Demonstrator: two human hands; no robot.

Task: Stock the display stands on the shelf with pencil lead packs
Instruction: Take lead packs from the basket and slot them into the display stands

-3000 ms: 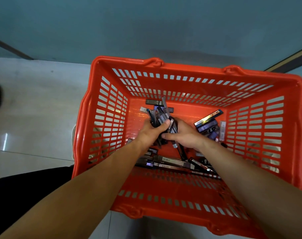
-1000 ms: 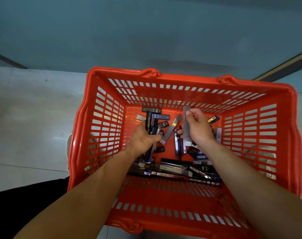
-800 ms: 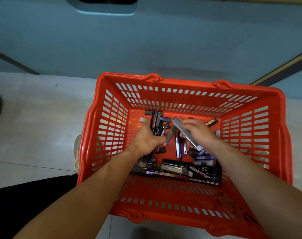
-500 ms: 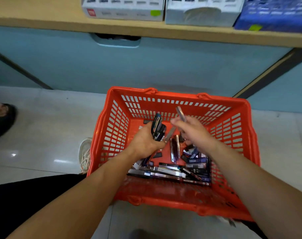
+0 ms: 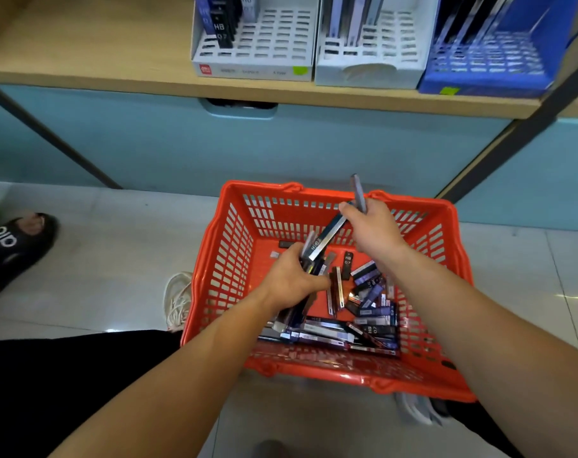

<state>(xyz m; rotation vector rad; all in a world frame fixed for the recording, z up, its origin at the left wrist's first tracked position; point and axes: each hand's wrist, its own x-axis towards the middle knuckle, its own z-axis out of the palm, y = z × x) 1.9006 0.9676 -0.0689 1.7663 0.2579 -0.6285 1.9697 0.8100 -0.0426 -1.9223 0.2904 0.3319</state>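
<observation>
- shelf [image 5: 115, 54] up top, carrying three stands [image 5: 267, 41], partly stocked
- orange basket [image 5: 459, 292] on floor below, loose packs [image 5: 367, 312] heaped inside
- left hand [image 5: 290, 279] curled round a bundle [image 5: 314, 256] of packs
- right hand [image 5: 376, 233] gripping one pack [image 5: 358, 193], raised over far rim

Black trousers [image 5: 66, 391], white laced sneaker [image 5: 178, 299], bare forearms [image 5: 195, 368]

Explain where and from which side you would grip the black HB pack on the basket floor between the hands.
Best pinch the black HB pack across its long edges, coming down from above: it lies flat in the basket, whose walls block the sides.
</observation>
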